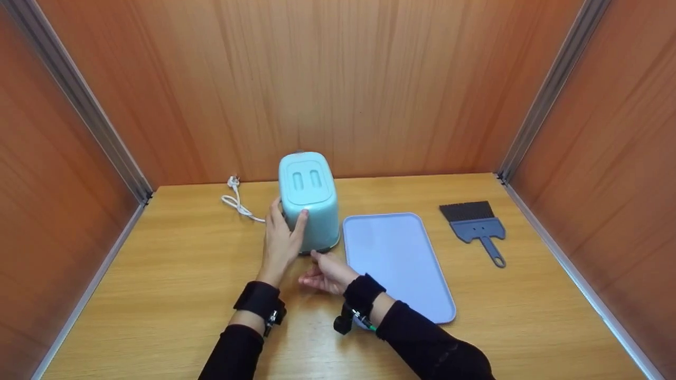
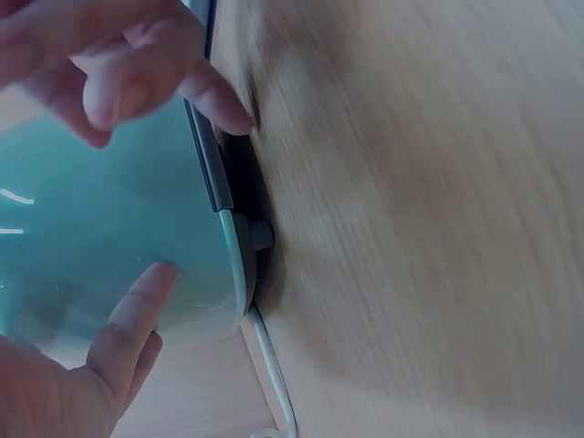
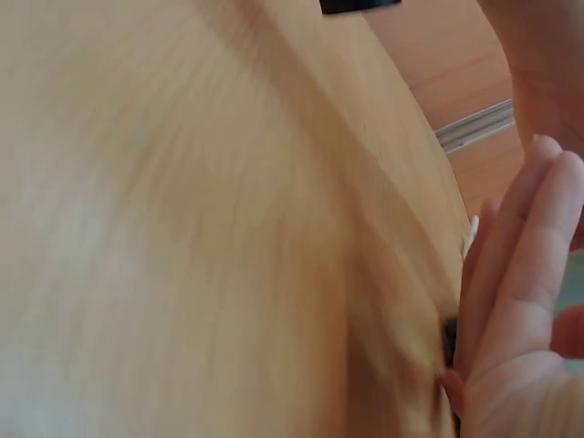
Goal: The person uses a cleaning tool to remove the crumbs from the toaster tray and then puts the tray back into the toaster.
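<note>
A light-blue toaster, with two recessed slots in its top, stands upright on a dark base. My left hand rests against its near left corner, thumb on the front and fingers along the side. In the left wrist view, straight left fingers touch the toaster's glossy side. My right hand is low at the toaster's front, thumb up at the dark bottom edge. Its other fingers extend together below, holding nothing visible. In the left wrist view, a right fingertip reaches that bottom edge.
A lilac tray lies right of the toaster, partly under my right forearm. Farther right is a grey brush with dark bristles. The toaster's white cord and plug lie at left. Wood-patterned panels enclose the table.
</note>
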A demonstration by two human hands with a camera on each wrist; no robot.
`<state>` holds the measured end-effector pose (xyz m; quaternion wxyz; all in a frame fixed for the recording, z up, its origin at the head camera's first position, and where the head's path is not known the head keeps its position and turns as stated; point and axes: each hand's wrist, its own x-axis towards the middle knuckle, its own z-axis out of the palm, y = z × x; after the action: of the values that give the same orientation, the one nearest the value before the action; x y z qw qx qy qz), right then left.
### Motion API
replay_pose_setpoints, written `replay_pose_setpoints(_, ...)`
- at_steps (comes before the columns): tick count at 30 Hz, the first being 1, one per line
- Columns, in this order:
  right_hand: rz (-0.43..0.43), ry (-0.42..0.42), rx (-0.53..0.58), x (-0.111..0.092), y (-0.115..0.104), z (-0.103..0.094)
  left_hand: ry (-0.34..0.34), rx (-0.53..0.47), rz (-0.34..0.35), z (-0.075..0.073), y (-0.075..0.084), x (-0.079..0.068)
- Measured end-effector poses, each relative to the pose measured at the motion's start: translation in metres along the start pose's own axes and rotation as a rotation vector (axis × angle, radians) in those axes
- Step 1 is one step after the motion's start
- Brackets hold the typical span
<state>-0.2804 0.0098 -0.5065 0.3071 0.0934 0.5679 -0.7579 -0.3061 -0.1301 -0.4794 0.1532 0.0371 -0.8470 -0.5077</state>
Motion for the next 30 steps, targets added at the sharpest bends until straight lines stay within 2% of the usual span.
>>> replay_pose_setpoints(4, -0.015, 0.008, 0.105, 0.005, 0.008, 0.008, 0.008, 0.002, -0.008, 0.000, -0.001, 0.000)
replay_pose_setpoints(10, -0.102, 0.041, 0.252, 0.015, 0.019, 0.012, 0.011, -0.003, 0.005, 0.000, -0.002, -0.002)
replay_pose_setpoints(17, -0.211, 0.102, 0.347, 0.026, 0.025, 0.012, -0.006, -0.013, -0.018, 0.000, -0.003, 0.000)
replay_pose_setpoints(21, -0.239, 0.117, 0.366, 0.030, 0.028, 0.014, -0.001, -0.012, -0.011, 0.001, -0.004, 0.000)
replay_pose_setpoints(30, -0.256, 0.151, 0.293, 0.034, 0.030, 0.014, -0.004, -0.011, -0.016, 0.001, -0.005, 0.000)
